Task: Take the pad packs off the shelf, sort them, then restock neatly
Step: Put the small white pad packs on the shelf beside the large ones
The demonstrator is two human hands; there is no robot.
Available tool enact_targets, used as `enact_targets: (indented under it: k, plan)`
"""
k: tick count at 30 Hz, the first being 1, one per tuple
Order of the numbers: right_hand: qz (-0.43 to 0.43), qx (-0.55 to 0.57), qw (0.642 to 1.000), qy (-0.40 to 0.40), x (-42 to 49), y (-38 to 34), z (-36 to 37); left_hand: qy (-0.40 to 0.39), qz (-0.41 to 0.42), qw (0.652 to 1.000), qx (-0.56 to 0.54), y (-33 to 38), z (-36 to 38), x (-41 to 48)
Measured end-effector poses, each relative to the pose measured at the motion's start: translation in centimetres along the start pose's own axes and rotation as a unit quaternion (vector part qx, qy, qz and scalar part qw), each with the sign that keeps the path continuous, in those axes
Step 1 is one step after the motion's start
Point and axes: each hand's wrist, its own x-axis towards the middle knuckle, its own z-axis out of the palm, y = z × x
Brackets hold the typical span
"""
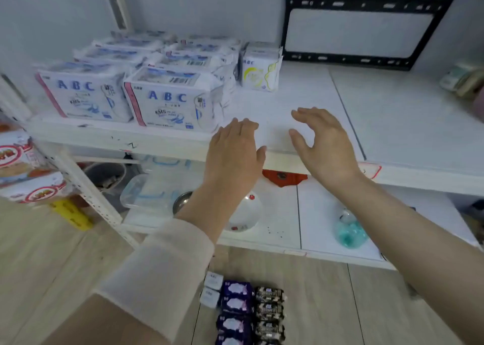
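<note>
Two rows of white ABC pad packs (172,101) stand on the left part of the white shelf (301,101), reaching to the back wall. A smaller white pack with yellow-green print (260,68) stands behind them to the right. My left hand (234,151) and my right hand (323,141) hover over the shelf's front edge, just right of the front pack, fingers relaxed, holding nothing. On the wooden floor below lie sorted rows: purple packs (235,306), dark patterned packs (269,310) and two small white packs (212,288).
A black metal frame (366,27) leans on the back wall. The lower shelf holds clear plastic boxes (146,190), a white bowl (246,213) and a teal bag (349,230). Red-and-white packets (23,166) sit at the left, and a yellow item (72,213) lies on the floor.
</note>
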Motion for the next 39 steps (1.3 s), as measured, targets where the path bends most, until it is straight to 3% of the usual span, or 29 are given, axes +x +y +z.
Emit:
enact_targets:
  k: [4, 9, 15, 24, 31, 36, 39]
  plan:
    - [-0.004, 0.004, 1.0, 0.014, -6.3, -0.5, 1.6, -0.03, 0.005, 0.999, 0.018, -2.0, 1.6, -5.1]
    - [0.013, -0.014, 0.999, -0.032, -13.6, -0.9, 5.1, -0.098, -0.031, 0.995, 0.022, -5.7, 3.5, -11.0]
    - [0.084, -0.018, 0.992, -0.088, -20.7, -3.9, 11.3, -0.148, -0.031, 0.988, 0.007, -12.9, 6.4, -15.0]
    - [0.211, -0.002, 0.959, -0.19, -31.1, -6.1, 23.2, -0.3, -0.031, 0.953, 0.018, -23.9, 14.5, -23.2]
    - [0.256, -0.002, 0.909, -0.329, -40.1, 0.9, 33.8, -0.417, -0.057, 0.907, 0.005, -30.6, 27.0, -31.8]
    - [0.266, 0.005, 0.873, -0.409, -46.3, 9.5, 45.9, -0.439, -0.059, 0.896, -0.014, -35.8, 40.2, -35.4]
    - [0.236, 0.0, 0.879, -0.415, -47.9, 14.7, 52.9, -0.44, -0.045, 0.897, -0.027, -38.9, 48.8, -36.0]
